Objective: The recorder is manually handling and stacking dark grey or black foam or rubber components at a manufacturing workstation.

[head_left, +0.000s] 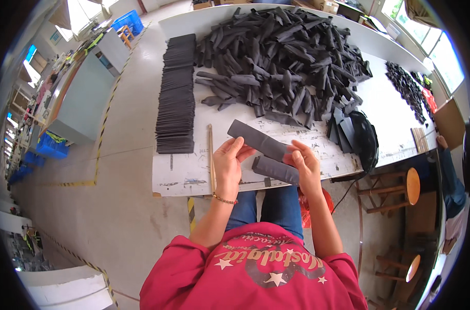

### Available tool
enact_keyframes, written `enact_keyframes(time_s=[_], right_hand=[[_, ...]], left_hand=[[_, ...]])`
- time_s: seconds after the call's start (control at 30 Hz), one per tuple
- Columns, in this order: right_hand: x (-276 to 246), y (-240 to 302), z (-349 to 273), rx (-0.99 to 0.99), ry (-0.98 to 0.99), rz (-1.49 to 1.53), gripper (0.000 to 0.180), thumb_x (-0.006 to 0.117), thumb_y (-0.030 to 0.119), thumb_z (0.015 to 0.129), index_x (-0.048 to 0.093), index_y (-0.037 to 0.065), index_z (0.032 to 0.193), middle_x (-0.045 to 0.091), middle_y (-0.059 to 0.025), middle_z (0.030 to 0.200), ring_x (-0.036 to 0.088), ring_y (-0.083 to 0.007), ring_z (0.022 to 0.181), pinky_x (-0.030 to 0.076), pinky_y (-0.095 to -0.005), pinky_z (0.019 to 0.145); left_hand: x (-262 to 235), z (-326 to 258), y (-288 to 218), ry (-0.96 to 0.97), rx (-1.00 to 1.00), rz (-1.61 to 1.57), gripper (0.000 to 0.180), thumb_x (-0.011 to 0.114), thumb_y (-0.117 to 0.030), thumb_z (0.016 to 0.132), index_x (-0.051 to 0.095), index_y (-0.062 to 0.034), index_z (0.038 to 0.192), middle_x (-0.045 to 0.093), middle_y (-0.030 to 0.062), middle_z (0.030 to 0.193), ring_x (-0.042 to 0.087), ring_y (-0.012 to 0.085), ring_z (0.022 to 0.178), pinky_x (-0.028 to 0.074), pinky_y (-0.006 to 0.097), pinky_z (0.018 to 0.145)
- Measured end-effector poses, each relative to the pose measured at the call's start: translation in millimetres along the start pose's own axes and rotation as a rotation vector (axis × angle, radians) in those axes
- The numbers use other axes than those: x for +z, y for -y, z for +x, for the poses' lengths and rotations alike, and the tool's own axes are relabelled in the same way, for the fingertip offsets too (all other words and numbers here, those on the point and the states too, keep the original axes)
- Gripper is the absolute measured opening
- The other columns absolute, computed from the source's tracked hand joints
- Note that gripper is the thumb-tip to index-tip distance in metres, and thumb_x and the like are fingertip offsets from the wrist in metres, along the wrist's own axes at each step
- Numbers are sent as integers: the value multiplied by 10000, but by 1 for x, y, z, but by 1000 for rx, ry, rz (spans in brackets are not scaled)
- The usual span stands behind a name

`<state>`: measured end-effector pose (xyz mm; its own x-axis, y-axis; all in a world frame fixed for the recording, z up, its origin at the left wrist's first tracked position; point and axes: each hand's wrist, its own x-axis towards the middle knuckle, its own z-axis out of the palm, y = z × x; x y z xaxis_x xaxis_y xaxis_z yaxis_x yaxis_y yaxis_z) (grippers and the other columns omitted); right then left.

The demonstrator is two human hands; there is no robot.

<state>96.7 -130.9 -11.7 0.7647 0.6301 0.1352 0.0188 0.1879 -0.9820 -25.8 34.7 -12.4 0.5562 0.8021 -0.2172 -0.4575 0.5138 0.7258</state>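
Over the near edge of a white worktable, a flat strip of dark grey fabric is stretched between my hands. My left hand pinches its lower edge, thumb on top. My right hand has its fingers closed on the strip's right end. A second dark strip is just below, beside my right fingers; I cannot tell whether it rests on the table. Beyond is a big loose heap of similar strips. To the left stands a long, neat row of stacked strips.
A thin wooden stick lies left of my left hand. Right of the heap sit several flat dark pieces and a shiny black rounded thing with a cord. Wooden stools stand at right, near another person's legs.
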Motion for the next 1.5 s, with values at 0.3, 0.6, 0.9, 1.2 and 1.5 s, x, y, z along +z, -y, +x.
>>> enact_keyframes(time_s=[0.3, 0.6, 0.9, 1.2, 1.5], right_hand=[[-35, -25, -3, 221, -140, 8, 143, 661, 86, 901, 687, -38, 967, 650, -28, 785, 581, -87, 676, 500, -242, 604], [-87, -39, -9, 311, -194, -364, 153, 685, 82, 871, 698, -32, 973, 652, -47, 741, 562, -84, 577, 467, -230, 518], [-186, -43, 62, -213, -498, -1157, 155, 646, 108, 870, 651, 18, 996, 651, -159, 884, 630, -312, 778, 496, -397, 701], [-245, -93, 112, -85, -291, -2041, 308, 558, 159, 884, 638, -19, 1122, 663, -155, 1051, 629, -275, 930, 499, -350, 765], [-230, -93, 112, -136, -224, -2132, 282, 577, 128, 833, 664, -19, 1057, 691, -165, 1025, 662, -230, 844, 493, -341, 747]], left_hand=[[-2, 2, 38, 50, -147, 56, 165, 673, -80, 886, 626, 63, 954, 667, 139, 832, 679, 234, 711, 609, 345, 691], [21, 85, 65, 111, 182, 582, 147, 649, -77, 897, 657, 35, 992, 680, 85, 837, 654, 176, 692, 539, 276, 657], [59, 188, 112, 614, 858, 1465, 98, 574, -73, 878, 664, -33, 880, 649, 124, 883, 608, 313, 873, 494, 407, 787], [63, 185, 131, 670, 778, 1866, 133, 604, -73, 826, 706, -83, 911, 667, 68, 909, 630, 265, 922, 479, 414, 810], [48, 176, 111, 571, 242, 1595, 142, 712, -106, 752, 716, -25, 868, 709, 101, 862, 680, 253, 778, 536, 367, 719]])
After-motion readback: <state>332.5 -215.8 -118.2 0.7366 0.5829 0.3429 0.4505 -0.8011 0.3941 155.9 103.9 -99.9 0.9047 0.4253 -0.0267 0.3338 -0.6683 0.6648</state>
